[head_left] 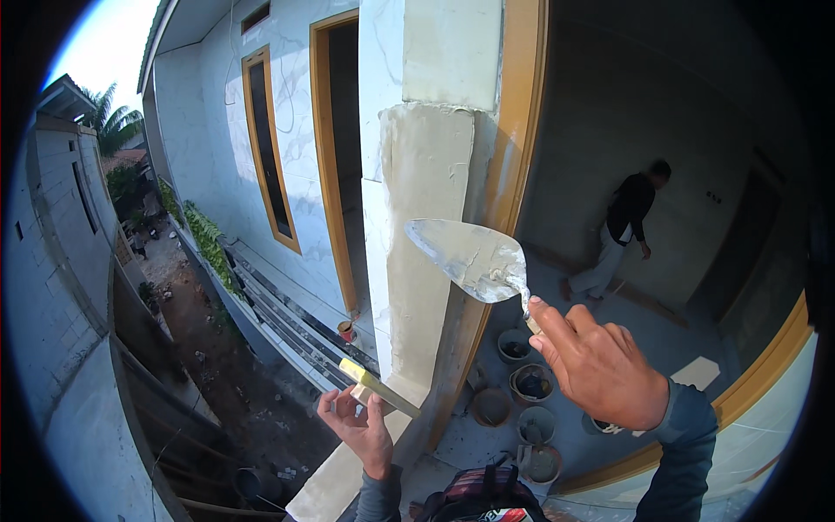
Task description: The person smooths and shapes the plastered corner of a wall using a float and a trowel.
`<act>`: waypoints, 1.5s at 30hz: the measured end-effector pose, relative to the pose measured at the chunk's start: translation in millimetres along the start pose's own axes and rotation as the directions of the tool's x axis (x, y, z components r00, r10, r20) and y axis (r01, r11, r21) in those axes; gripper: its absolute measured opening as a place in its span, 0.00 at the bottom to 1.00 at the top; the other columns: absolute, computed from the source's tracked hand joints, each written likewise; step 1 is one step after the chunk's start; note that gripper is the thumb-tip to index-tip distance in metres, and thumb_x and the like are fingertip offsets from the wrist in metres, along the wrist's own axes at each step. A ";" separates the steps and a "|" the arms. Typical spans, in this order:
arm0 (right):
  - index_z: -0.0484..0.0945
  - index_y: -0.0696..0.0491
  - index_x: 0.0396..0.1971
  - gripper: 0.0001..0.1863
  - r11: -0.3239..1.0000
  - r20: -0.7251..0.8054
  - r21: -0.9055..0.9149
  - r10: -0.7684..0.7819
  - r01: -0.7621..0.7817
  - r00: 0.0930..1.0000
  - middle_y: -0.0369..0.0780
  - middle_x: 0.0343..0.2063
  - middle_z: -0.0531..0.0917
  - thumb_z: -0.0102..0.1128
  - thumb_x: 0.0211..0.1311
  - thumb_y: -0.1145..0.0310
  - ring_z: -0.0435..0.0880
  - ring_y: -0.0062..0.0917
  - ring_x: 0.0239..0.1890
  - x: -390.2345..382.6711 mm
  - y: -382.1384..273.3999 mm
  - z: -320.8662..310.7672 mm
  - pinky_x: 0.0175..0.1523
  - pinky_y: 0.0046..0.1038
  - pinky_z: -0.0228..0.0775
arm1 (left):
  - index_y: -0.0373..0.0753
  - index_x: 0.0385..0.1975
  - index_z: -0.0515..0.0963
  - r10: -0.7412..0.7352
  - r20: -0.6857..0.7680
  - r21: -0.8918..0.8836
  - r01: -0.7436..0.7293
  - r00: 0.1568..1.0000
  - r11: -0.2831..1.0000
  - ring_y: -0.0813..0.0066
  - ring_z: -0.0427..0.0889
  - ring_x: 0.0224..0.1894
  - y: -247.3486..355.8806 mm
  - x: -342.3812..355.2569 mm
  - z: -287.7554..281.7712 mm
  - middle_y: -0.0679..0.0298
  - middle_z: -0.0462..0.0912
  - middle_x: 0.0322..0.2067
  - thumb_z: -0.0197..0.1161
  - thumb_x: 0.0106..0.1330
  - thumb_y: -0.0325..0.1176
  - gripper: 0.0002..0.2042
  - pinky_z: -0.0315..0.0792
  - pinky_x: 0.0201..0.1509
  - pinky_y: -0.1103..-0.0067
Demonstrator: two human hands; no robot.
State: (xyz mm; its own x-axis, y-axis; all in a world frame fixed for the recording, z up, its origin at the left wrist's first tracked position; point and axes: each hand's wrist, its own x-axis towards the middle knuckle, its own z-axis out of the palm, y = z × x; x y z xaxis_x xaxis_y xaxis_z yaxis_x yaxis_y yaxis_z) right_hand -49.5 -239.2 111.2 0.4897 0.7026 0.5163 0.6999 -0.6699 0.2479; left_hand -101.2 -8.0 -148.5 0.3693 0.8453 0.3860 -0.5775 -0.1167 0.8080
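My right hand (600,365) is closed on the handle of a pointed trowel (461,257), its metal blade smeared with pale mortar and held in front of a pillar. The pillar's middle section (417,174) has a coat of beige plaster with a ragged top edge. Lower down, my left hand (358,426) grips a long narrow bar with a yellow end (365,374), which slants down across the foot of the plastered section. Below that, a pale ledge (335,474) runs toward me. An orange-brown door frame (513,104) stands just right of the pillar.
A person in dark top and light trousers (622,226) walks inside the room at right. Several buckets (535,387) stand on its floor. At left are a balcony railing (278,304) with plants, a drop to a dirt alley (209,365), and a neighboring block wall (61,244).
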 end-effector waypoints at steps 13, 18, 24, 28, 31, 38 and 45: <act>0.73 0.55 0.59 0.19 0.983 -0.066 0.028 0.181 -0.180 0.981 0.48 0.34 0.80 0.53 0.74 0.64 0.80 0.41 0.31 35.0 -4.9 -68.1 0.39 0.38 0.71 | 0.41 0.59 0.55 -0.057 -0.013 0.005 0.057 0.998 0.998 0.72 0.79 0.49 -12.2 -3.8 -1.1 0.58 0.75 0.46 0.64 0.63 0.20 0.29 0.80 0.49 0.75; 0.70 0.55 0.60 0.20 0.980 0.190 -0.018 0.196 -0.196 0.962 0.49 0.32 0.79 0.49 0.76 0.61 0.82 0.43 0.32 19.8 -15.0 -38.0 0.39 0.40 0.73 | 0.41 0.59 0.55 -0.070 -0.017 0.027 0.071 0.997 0.997 0.72 0.79 0.49 -10.7 -0.7 -1.5 0.58 0.75 0.46 0.64 0.63 0.19 0.29 0.80 0.50 0.74; 0.67 0.54 0.63 0.23 0.986 0.468 0.164 -0.091 0.015 0.879 0.49 0.25 0.77 0.50 0.75 0.58 0.80 0.44 0.19 -33.5 -12.7 45.1 0.26 0.38 0.77 | 0.43 0.63 0.55 0.041 0.002 -0.071 -0.040 0.999 0.997 0.72 0.77 0.50 5.4 11.9 26.2 0.58 0.74 0.48 0.65 0.64 0.19 0.32 0.75 0.54 0.74; 0.71 0.57 0.59 0.21 0.924 0.330 0.381 -0.118 -0.018 0.937 0.50 0.27 0.79 0.52 0.74 0.60 0.84 0.45 0.25 -54.0 -1.1 49.0 0.31 0.39 0.79 | 0.43 0.63 0.55 0.222 -0.019 -0.017 -0.222 0.975 0.975 0.71 0.78 0.49 41.1 46.5 36.9 0.55 0.75 0.49 0.65 0.65 0.21 0.31 0.76 0.55 0.71; 0.73 0.59 0.56 0.19 0.786 0.106 0.613 0.016 -0.079 0.994 0.51 0.32 0.83 0.57 0.72 0.64 0.86 0.45 0.32 -67.7 12.6 46.3 0.37 0.38 0.80 | 0.43 0.63 0.54 0.340 0.020 0.046 -0.341 0.940 0.939 0.71 0.78 0.49 70.3 81.0 56.1 0.55 0.76 0.48 0.65 0.65 0.22 0.31 0.75 0.55 0.71; 0.75 0.61 0.54 0.19 0.431 0.220 0.822 0.364 -0.372 0.905 0.44 0.32 0.85 0.62 0.69 0.67 0.83 0.23 0.24 -91.4 40.2 61.8 0.30 0.26 0.75 | 0.40 0.62 0.52 0.675 0.359 0.116 -0.748 0.645 0.653 0.57 0.83 0.43 152.0 158.0 171.6 0.47 0.78 0.44 0.60 0.65 0.20 0.29 0.77 0.44 0.66; 0.77 0.61 0.53 0.19 0.225 0.309 0.889 0.346 -0.398 0.886 0.39 0.27 0.84 0.65 0.66 0.68 0.76 0.15 0.20 -101.5 61.6 93.8 0.25 0.21 0.70 | 0.39 0.57 0.54 0.781 0.373 0.249 -0.865 0.501 0.436 0.53 0.84 0.35 175.0 178.8 209.9 0.44 0.79 0.35 0.58 0.64 0.21 0.25 0.78 0.37 0.64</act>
State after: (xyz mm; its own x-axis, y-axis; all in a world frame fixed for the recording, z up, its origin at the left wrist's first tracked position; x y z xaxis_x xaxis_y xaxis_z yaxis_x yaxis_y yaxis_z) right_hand -7.3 -329.3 -2.8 0.8365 0.4648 0.2901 0.4252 -0.2168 -0.8787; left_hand 16.7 13.3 155.3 0.0055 0.1383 0.9904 -0.3903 -0.9116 0.1294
